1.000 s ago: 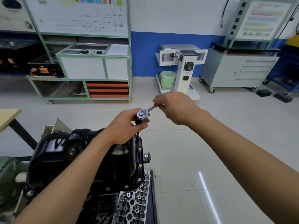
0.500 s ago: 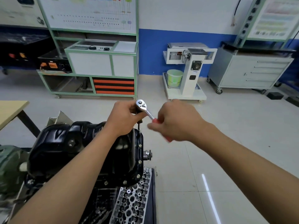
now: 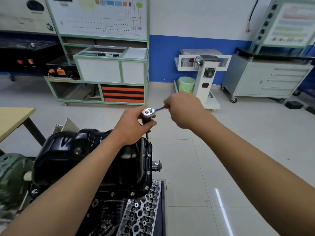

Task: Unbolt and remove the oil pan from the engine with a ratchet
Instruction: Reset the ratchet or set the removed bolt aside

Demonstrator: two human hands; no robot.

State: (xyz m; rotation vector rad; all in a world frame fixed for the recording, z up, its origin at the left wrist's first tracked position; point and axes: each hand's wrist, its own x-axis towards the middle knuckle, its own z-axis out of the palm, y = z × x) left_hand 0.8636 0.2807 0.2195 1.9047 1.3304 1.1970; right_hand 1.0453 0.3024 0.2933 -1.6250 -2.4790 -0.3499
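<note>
Glossy black steel oil pan (image 3: pixel 88 159) sits on top of the upturned engine, bolted at its flange. Several silver flange bolts (image 3: pixel 148 172) are visible along the pan's right edge. Bare aluminium cylinder head (image 3: pixel 141 213) lies just below the pan's near edge.

Chrome ratchet with red handle (image 3: pixel 148 111) is above the pan's far right corner, its head level. A black extension bar (image 3: pixel 147 135) runs down from it to the flange. Left hand (image 3: pixel 132 123) has fingers curled round the bar directly under the ratchet head. Right hand (image 3: pixel 183 109) is closed round the handle, to the right of the pan and clear of it.

Light wooden tabletop (image 3: pixel 12 120) stands left of the pan.
</note>
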